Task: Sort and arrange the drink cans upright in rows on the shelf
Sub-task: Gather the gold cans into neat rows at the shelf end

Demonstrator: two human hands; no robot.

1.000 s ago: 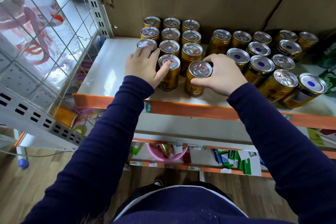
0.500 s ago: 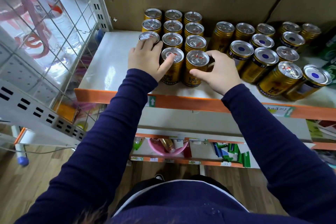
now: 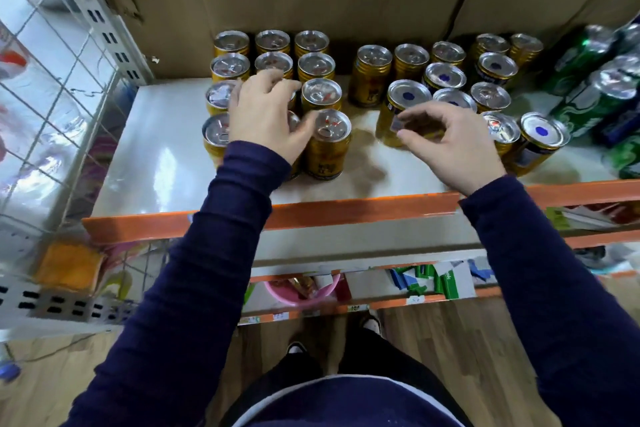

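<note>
- Gold cans point(image 3: 316, 66) in the block at the left lie under the left hand point(image 3: 266, 118): its fingers rest spread on their tops, thumb against the front can point(image 3: 327, 146), gripping none.
- Right hand point(image 3: 446, 146) hovers, fingers loosely curled and empty, just beside a blue-dot can point(image 3: 405, 95).
- Likely next: take that can by its wall, keep it upright, set it flush with the block.
- Shelf point(image 3: 166, 156) bears all; a pink bowl point(image 3: 282, 295) below holds things too blurred to name.
</note>
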